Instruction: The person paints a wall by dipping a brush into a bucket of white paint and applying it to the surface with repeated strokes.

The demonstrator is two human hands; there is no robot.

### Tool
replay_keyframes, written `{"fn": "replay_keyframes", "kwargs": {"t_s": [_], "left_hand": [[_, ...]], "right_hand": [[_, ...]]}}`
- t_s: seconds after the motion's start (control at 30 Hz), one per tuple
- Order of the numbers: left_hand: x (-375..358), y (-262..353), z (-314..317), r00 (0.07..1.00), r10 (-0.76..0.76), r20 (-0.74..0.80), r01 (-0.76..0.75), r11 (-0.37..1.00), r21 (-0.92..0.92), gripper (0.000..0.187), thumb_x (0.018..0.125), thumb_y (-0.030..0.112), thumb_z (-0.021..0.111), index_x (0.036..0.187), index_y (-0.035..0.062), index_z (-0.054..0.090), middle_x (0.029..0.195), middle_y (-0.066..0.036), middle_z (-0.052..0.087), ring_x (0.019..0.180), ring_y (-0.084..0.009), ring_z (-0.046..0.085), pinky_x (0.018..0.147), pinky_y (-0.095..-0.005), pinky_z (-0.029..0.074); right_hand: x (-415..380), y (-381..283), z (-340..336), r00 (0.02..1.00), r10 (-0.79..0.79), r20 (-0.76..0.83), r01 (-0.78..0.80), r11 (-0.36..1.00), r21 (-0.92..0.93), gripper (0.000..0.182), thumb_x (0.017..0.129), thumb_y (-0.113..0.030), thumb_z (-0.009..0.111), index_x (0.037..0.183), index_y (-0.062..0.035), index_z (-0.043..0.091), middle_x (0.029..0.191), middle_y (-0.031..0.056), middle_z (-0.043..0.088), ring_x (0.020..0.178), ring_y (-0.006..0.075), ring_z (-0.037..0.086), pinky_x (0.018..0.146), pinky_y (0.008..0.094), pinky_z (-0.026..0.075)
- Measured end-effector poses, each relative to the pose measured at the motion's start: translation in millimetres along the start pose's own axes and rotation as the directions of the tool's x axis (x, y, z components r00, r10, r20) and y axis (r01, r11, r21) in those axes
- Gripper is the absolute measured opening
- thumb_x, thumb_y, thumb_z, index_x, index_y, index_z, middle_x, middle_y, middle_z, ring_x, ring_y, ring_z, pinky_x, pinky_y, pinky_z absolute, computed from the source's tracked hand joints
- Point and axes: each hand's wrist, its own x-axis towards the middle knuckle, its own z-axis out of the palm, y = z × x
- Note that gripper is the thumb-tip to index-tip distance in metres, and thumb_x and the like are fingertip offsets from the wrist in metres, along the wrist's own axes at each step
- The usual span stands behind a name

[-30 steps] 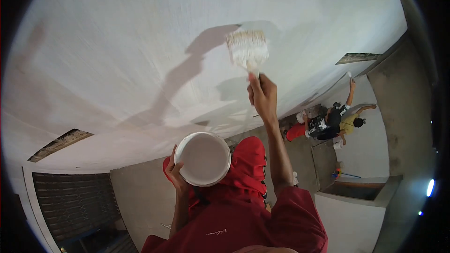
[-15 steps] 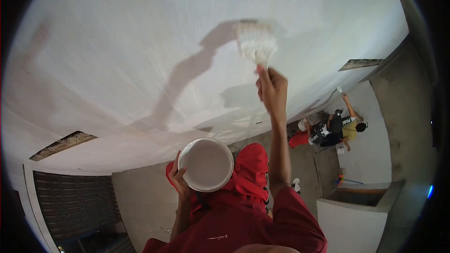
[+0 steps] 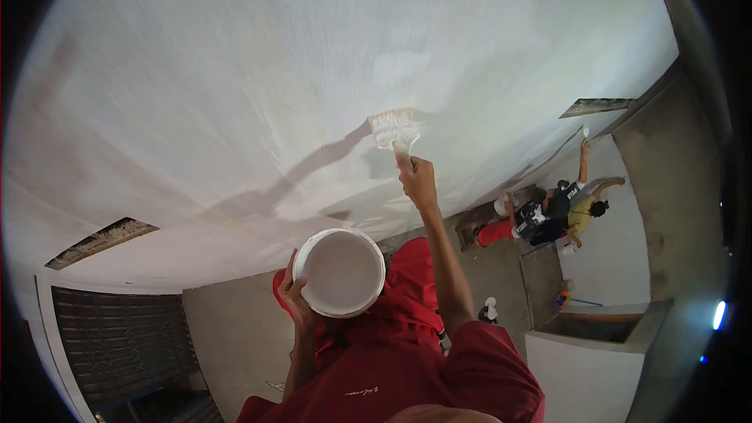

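A wide, paint-covered paintbrush (image 3: 395, 128) is in my right hand (image 3: 418, 180), its fingers closed round the handle. The bristles point up at the whitish wall (image 3: 313, 55) and appear to touch it. My left hand (image 3: 296, 295) grips a round white bucket (image 3: 381, 270) by its side, thumb over the rim. Pale paint (image 3: 342, 272) shows inside the bucket, which I hold in front of my red trousers. The shadow of my arm and brush falls on the wall to the left.
Two co-workers (image 3: 560, 207) are at the right, one reaching up the wall with a brush (image 3: 586, 131). Rectangular openings (image 3: 102, 243) break the wall at left and right. A dark metal grille (image 3: 125, 341) is at lower left, and a white low wall (image 3: 583, 372) at lower right.
My right hand has drawn the paintbrush down and slightly left along the wall. The bucket stays almost where it was. A co-worker's raised arm at the right has shifted a little.
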Motion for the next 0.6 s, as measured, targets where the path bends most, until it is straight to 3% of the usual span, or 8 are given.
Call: {"fn": "replay_keyframes", "kwargs": {"t_s": [0.1,0.2,0.4,0.43,0.5,0.6], "left_hand": [[0,4,3,1.000,-0.021,-0.012,0.021,1.000,-0.018,0.064,0.077,0.012,0.050,0.137,-0.0102,0.050,0.127,-0.019,0.062,0.115,-0.0239,0.058,0.102,-0.0365,0.043],[-1,1,-2,0.999,-0.044,-0.030,0.044,0.999,0.003,0.063,0.077,0.011,0.050,0.136,-0.0102,0.050,0.128,-0.019,0.061,0.116,-0.0240,0.058,0.102,-0.0363,0.043],[-1,3,0,1.000,-0.026,0.007,0.026,1.000,0.000,0.063,0.077,0.010,0.049,0.137,-0.0080,0.051,0.125,-0.018,0.063,0.113,-0.0231,0.059,0.101,-0.0352,0.044],[-2,2,-1,0.999,-0.047,0.005,0.048,0.999,-0.016,0.063,0.077,0.009,0.048,0.137,-0.0078,0.051,0.124,-0.018,0.064,0.111,-0.0229,0.060,0.101,-0.0350,0.044],[-1,7,1,0.998,-0.057,0.010,0.057,0.998,-0.032,0.063,0.077,0.009,0.048,0.138,-0.0076,0.050,0.122,-0.017,0.065,0.109,-0.0224,0.061,0.099,-0.0348,0.045],[0,11,10,1.000,-0.026,0.006,0.026,0.999,-0.047,0.063,0.077,0.009,0.048,0.138,-0.0076,0.050,0.120,-0.017,0.065,0.107,-0.0221,0.062,0.098,-0.0349,0.046]], "right_hand": [[-5,-23,-25,0.988,0.119,0.100,-0.112,0.991,-0.070,0.038,0.095,-0.032,0.063,0.073,-0.0003,0.062,0.053,-0.0009,0.050,0.039,0.0071,0.043,0.037,0.0267,0.033],[12,-80,-46,0.991,0.077,0.109,-0.072,0.996,-0.042,0.035,0.095,-0.031,0.063,0.076,-0.0015,0.064,0.053,-0.0011,0.050,0.040,0.0064,0.043,0.037,0.0255,0.033],[16,-242,-95,0.985,-0.168,0.050,0.163,0.982,0.096,0.031,0.097,-0.029,0.061,0.085,-0.0010,0.066,0.058,-0.0028,0.050,0.041,0.0031,0.038,0.037,0.0219,0.027],[13,-258,-102,0.981,-0.186,0.051,0.183,0.982,0.055,0.033,0.096,-0.028,0.059,0.080,0.0009,0.065,0.055,-0.0019,0.049,0.041,0.0046,0.040,0.038,0.0238,0.029],[6,-267,-106,0.975,-0.222,0.023,0.222,0.975,0.015,0.036,0.096,-0.027,0.058,0.073,0.0018,0.060,0.054,-0.0011,0.047,0.042,0.0057,0.040,0.039,0.0251,0.029],[-3,-253,-96,0.985,-0.168,-0.035,0.171,0.963,0.207,0.039,0.097,-0.028,0.059,0.069,-0.0002,0.056,0.055,-0.0011,0.046,0.042,0.0056,0.039,0.039,0.0246,0.028]]}}
